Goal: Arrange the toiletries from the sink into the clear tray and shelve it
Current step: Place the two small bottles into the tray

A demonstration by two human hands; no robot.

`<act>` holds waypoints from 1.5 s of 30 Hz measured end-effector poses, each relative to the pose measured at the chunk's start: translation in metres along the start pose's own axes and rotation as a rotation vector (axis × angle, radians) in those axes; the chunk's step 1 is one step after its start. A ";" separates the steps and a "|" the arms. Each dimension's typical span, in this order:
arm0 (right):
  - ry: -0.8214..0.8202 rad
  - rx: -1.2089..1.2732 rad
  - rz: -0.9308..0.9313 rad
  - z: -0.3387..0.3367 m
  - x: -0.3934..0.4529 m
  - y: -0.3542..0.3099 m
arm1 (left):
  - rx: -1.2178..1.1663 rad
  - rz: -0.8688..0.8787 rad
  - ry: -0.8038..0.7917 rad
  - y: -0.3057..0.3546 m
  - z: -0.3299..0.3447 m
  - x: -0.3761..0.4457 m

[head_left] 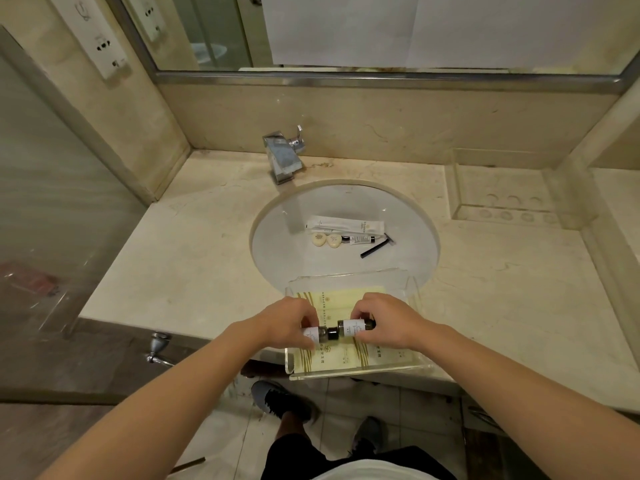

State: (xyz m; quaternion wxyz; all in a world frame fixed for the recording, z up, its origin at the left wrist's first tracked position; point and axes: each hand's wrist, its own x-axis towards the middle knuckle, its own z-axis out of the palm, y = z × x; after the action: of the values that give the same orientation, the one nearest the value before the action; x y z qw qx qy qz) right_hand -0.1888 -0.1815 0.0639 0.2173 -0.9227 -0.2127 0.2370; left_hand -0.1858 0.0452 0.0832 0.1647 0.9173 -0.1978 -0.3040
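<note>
A clear tray (417,289) sits on the counter's front edge, below the sink (277,244), with yellow paper packets (341,358) lying flat in it. Over the tray, my left hand (289,322) grips a small dark bottle (317,334) with a white label. My right hand (382,318) grips a second such bottle (356,326). The two bottles lie end to end, caps touching. In the sink basin lie a white sachet (346,225), two oval soaps (325,240), a small tube (360,240) and a black razor (375,247).
A chrome faucet (282,155) stands behind the sink. A clear stand with round recesses (502,195) rests on the counter at the right, against the wall. A mirror runs along the back wall. A glass panel borders the left. My feet are on the tiled floor below.
</note>
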 end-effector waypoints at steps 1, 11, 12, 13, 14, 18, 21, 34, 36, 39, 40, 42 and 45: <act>-0.019 -0.004 0.001 0.001 -0.003 -0.001 | -0.001 0.006 -0.009 0.001 0.002 -0.002; -0.087 -0.059 -0.022 0.018 -0.018 -0.005 | 0.006 -0.010 -0.075 0.002 0.021 -0.011; -0.085 -0.066 -0.029 0.018 -0.018 -0.005 | 0.007 -0.009 -0.072 0.002 0.022 -0.012; -0.084 -0.073 -0.034 0.019 -0.018 -0.005 | 0.007 -0.009 -0.067 0.002 0.023 -0.013; -0.083 -0.079 -0.038 0.020 -0.019 -0.005 | 0.006 -0.012 -0.062 0.002 0.024 -0.014; -0.072 -0.087 -0.039 0.025 -0.020 -0.006 | 0.007 -0.022 -0.043 0.001 0.027 -0.016; -0.071 -0.090 -0.041 0.027 -0.020 -0.006 | 0.004 -0.021 -0.046 0.000 0.029 -0.017; -0.092 -0.093 -0.040 0.025 -0.018 -0.009 | -0.073 -0.008 -0.075 -0.002 0.030 -0.017; -0.061 -0.026 -0.020 0.022 -0.019 -0.009 | -0.097 -0.005 -0.077 -0.004 0.028 -0.017; 0.060 0.034 0.023 0.018 -0.017 -0.008 | -0.156 -0.021 -0.049 -0.005 0.022 -0.016; 0.108 0.040 0.048 0.016 -0.016 -0.007 | -0.170 -0.024 -0.032 -0.005 0.019 -0.016; 0.183 0.037 0.101 0.011 -0.012 -0.003 | -0.198 -0.023 0.009 -0.006 0.012 -0.014; 0.239 0.046 0.158 0.002 -0.007 0.004 | -0.224 -0.023 0.066 -0.009 0.001 -0.010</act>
State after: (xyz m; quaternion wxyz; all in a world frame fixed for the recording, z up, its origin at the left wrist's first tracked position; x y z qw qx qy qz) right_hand -0.1943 -0.1874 0.0624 0.2430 -0.9530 -0.1067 0.1463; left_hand -0.1912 0.0578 0.0835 0.2690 0.9049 -0.1468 -0.2955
